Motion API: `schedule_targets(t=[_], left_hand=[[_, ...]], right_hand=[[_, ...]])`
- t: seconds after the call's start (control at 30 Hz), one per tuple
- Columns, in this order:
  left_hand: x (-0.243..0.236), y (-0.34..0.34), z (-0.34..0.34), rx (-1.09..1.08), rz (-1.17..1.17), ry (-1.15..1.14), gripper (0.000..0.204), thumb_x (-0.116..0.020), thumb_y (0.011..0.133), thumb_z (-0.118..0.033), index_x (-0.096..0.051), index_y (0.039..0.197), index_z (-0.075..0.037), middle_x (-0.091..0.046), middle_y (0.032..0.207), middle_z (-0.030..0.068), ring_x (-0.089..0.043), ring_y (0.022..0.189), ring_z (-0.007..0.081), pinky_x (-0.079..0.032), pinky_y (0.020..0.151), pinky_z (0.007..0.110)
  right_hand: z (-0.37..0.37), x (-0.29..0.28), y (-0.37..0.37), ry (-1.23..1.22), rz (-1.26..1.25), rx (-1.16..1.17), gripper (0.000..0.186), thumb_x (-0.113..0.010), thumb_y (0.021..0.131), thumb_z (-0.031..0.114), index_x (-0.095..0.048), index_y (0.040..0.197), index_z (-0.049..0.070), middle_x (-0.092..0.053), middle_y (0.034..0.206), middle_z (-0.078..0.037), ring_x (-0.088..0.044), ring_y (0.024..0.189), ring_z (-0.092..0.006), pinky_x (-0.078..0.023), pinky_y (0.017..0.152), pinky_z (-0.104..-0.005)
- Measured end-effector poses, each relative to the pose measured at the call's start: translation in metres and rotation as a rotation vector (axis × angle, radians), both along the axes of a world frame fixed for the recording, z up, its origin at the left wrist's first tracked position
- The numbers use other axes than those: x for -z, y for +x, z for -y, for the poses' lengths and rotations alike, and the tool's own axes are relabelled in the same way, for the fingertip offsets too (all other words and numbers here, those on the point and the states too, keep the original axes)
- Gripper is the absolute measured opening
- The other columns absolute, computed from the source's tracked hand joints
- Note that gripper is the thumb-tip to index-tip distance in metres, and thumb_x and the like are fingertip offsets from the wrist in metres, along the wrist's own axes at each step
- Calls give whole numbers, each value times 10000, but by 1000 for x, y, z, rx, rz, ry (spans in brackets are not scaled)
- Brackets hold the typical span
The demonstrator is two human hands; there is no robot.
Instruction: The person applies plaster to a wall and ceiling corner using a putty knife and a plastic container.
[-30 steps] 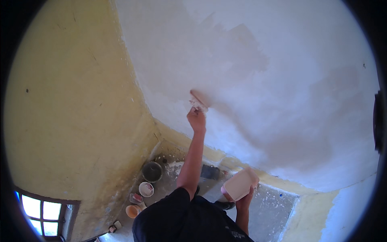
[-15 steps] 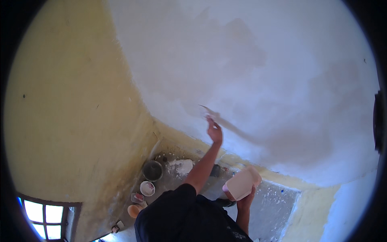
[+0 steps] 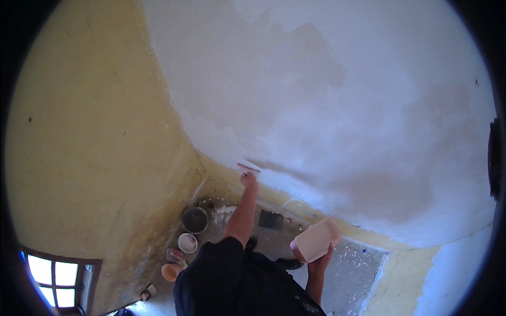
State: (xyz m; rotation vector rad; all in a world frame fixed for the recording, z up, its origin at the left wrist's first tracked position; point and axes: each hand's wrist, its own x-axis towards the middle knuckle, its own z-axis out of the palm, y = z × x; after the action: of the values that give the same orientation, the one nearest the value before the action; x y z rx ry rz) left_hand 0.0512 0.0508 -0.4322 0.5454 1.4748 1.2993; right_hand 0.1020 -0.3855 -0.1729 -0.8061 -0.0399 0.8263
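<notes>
Standing below the left hand (image 3: 250,180): dark bucket (image 3: 186,223), white tub (image 3: 183,243).

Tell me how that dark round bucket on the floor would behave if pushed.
The bucket would probably slide before rolling, since it stands upright on the floor. Knocked over, it might roll, given its round shape. Its weight is hard to guess: the dark inside hides any contents.

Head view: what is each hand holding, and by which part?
The left hand holds a flat spreading tool by its near side. The right hand holds a pale pink rectangular piece by its lower right side.
</notes>
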Motion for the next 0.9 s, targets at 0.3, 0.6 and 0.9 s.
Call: schedule_targets(t=[0.3,0.6,0.9], left_hand=[[-203,121,84,156,-321,394,162,-539,838,-84,-652,854,31,-642,674,201,-618,603,356,-470,596,451],[-279,49,169,665,412,464,261,-545,938,-22,-602,1182,51,-659,997,55,-608,854,98,-496,756,257],[-318,-53,183,1406,-53,430,171,-567,915,-50,-621,1050,39,-663,791,53,-617,732,99,-480,640,284]], right_hand=[[19,11,12,-8,-54,78,572,-441,972,407,-358,1398,33,-523,1319,-147,-536,1203,-311,-436,1024,-450],[6,32,13,-24,-79,27,556,-407,984,404,-364,1400,37,-534,1310,-150,-536,1204,-317,-436,1031,-460],[-21,35,-1,-119,-48,52,486,-397,1001,362,-409,1367,44,-555,1290,-115,-552,1191,-257,-443,1020,-412]])
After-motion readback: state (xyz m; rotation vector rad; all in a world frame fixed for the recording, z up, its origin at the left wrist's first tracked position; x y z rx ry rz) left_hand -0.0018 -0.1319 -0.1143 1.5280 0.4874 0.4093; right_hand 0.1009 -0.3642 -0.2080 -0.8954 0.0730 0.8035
